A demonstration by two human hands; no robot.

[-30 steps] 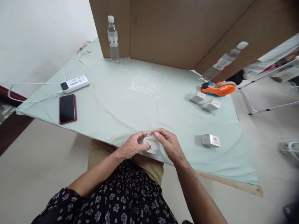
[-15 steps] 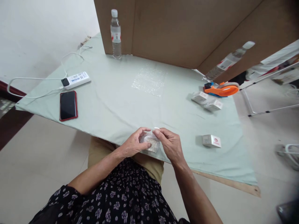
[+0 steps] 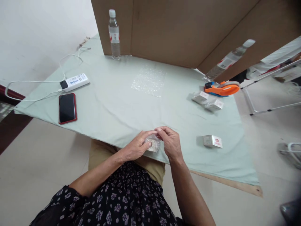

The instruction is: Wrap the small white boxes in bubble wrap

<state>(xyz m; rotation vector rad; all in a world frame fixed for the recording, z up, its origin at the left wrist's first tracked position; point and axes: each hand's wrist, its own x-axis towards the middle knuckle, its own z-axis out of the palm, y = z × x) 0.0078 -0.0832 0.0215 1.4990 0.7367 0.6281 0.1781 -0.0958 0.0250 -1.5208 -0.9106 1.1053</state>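
Note:
At the table's near edge, my left hand (image 3: 138, 145) is closed around a small box wrapped in bubble wrap (image 3: 154, 145), its thumb pressed on the front and its fingers over the top. The box's pale printed side shows dimly through the clear wrap. My right hand (image 3: 170, 139) pinches at the top right of the package, thumb against forefinger, close to the left fingertips. Whatever lies in that pinch is too small to make out.
A small white box (image 3: 212, 141) stands at right, two wrapped boxes (image 3: 207, 101) behind it. Beyond is an orange tape dispenser (image 3: 223, 89). Flat bubble wrap (image 3: 149, 81), a phone (image 3: 67, 108), a white power strip (image 3: 76, 82) and two bottles (image 3: 114, 37) are also on the table.
My left fingers have come down over the top of the package and my right fingertips have moved left to meet them. A small pale strip at the right fingertips no longer shows.

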